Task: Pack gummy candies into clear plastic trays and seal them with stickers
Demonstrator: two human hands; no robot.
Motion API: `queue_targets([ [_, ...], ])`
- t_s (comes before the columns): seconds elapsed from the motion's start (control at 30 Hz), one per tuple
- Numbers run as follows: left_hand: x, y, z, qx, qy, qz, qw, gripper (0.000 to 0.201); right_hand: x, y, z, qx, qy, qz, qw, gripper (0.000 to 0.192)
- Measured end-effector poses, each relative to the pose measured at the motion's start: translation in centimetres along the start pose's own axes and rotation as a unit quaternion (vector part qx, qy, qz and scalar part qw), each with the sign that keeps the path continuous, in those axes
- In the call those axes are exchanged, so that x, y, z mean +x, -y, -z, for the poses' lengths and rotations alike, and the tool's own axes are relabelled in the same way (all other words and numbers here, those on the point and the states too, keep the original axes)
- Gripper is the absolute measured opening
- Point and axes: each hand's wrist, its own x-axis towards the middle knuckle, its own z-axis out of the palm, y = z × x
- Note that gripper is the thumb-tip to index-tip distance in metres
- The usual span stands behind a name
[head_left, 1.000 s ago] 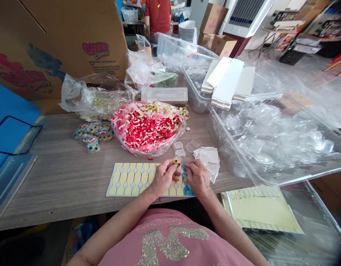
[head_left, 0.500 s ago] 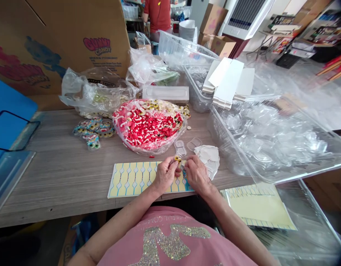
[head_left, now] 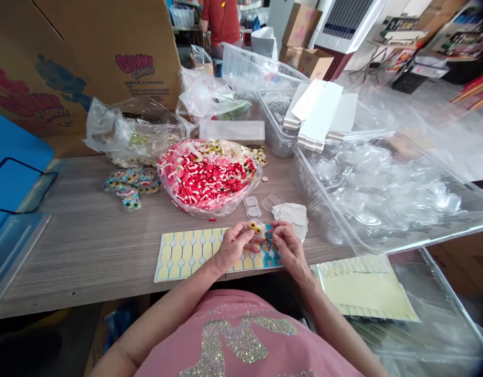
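My left hand (head_left: 233, 246) pinches a small clear case with yellow eye-shaped gummies (head_left: 256, 228) above a yellow sticker sheet (head_left: 186, 251) near the table's front edge. My right hand (head_left: 286, 246) holds a colourful blue sticker (head_left: 268, 242) against that case. Both hands meet over the sheet's right end. Just beyond them lie two empty clear cases (head_left: 253, 206) and a crumpled white paper (head_left: 292, 214). A plastic-lined heap of red and white gummies (head_left: 208, 178) sits behind.
Finished packs (head_left: 131, 186) lie at the left. A big clear bin of plastic shells (head_left: 383, 193) stands at the right, more sticker sheets (head_left: 367, 288) below it. Cardboard box (head_left: 80, 63) and bags at the back; a person in red (head_left: 221, 21) stands far off.
The right hand has lifted the blue sticker off the sheet's right end and brought it up to the gummy case in the left hand.
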Motion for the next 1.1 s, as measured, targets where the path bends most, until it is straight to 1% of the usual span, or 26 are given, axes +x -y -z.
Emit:
queue_targets([
  [0.03,0.0,0.0,0.0,0.001,-0.002,0.000,1.000,0.044,-0.1,-0.1,0.3,0.021,0.010,-0.013,1.000,0.011],
  [0.13,0.1,0.1,0.0,0.017,-0.003,0.000,1.000,0.045,-0.4,-0.3,1.3,0.078,0.055,-0.041,0.995,0.029],
  [0.2,0.2,0.1,0.0,0.025,-0.002,0.002,1.000,0.045,-0.3,-0.5,1.8,0.049,0.083,-0.029,0.995,0.033],
  [0.3,0.2,0.1,0.0,0.028,0.000,0.005,1.000,0.045,0.2,-0.6,1.5,-0.079,0.095,0.015,0.992,0.022],
  [0.37,0.2,0.0,0.0,0.026,0.002,0.009,1.000,0.045,0.5,-0.7,1.0,-0.136,0.089,0.033,0.986,0.010],
  [0.4,0.2,0.0,0.0,0.023,0.002,0.011,1.000,0.045,0.5,-0.7,0.7,-0.146,0.085,0.038,0.985,0.007],
  [0.47,0.2,-0.2,0.0,0.015,-0.001,0.012,1.000,0.045,0.4,-0.8,0.4,-0.139,0.074,0.041,0.987,0.012],
  [0.53,0.3,-0.3,0.0,0.007,-0.012,0.010,1.000,0.044,0.0,-0.7,0.5,-0.099,0.071,0.034,0.992,0.012],
  [0.57,0.4,-0.3,0.0,0.005,-0.020,0.010,1.000,0.044,-0.3,-0.6,0.8,-0.061,0.069,0.024,0.995,0.011],
  [0.6,0.4,-0.2,0.0,0.003,-0.026,0.010,1.000,0.043,-0.4,-0.3,1.2,-0.008,0.058,0.008,0.998,0.009],
  [0.63,0.5,-0.1,0.1,0.002,-0.029,0.010,1.000,0.043,-0.5,0.1,1.7,0.058,0.034,-0.009,0.998,0.008],
  [0.67,0.6,0.0,0.2,0.000,-0.030,0.009,1.000,0.043,-0.4,0.6,2.2,0.130,-0.005,-0.026,0.991,0.007],
  [0.73,0.7,0.2,0.3,-0.005,-0.024,0.005,1.000,0.044,0.2,1.9,3.1,0.249,-0.108,-0.046,0.961,0.008],
  [0.77,0.8,0.3,0.3,-0.005,-0.019,0.003,1.000,0.044,0.7,2.7,3.3,0.277,-0.165,-0.044,0.946,0.012],
  [0.8,0.7,0.3,0.2,-0.001,-0.014,0.003,1.000,0.044,1.3,3.6,3.2,0.280,-0.216,-0.035,0.935,0.015],
  [0.83,0.6,0.2,0.0,0.006,-0.008,0.004,1.000,0.044,1.9,4.4,2.8,0.261,-0.254,-0.025,0.931,0.016],
  [0.87,0.5,0.0,-0.3,0.016,-0.001,0.005,1.000,0.043,2.6,5.1,2.1,0.228,-0.278,-0.012,0.933,0.017],
  [0.9,0.3,-0.4,-0.7,0.030,0.011,0.006,0.999,0.040,3.3,5.8,1.2,0.184,-0.285,0.003,0.941,0.016],
  [0.93,0.1,-1.0,-1.1,0.049,0.026,0.003,0.998,0.037,3.9,6.2,0.1,0.131,-0.277,0.020,0.952,0.016],
  [1.0,-0.4,-2.5,-1.9,0.097,0.054,-0.026,0.993,0.028,5.0,6.8,-2.1,0.015,-0.233,0.061,0.970,0.016],
  [1.03,-0.7,-3.3,-2.1,0.124,0.062,-0.048,0.989,0.023,5.5,6.8,-3.2,-0.042,-0.214,0.083,0.972,0.015],
  [1.1,-1.4,-5.2,-2.2,0.163,0.066,-0.078,0.981,0.018,6.3,6.9,-4.7,-0.125,-0.199,0.120,0.965,0.012],
])
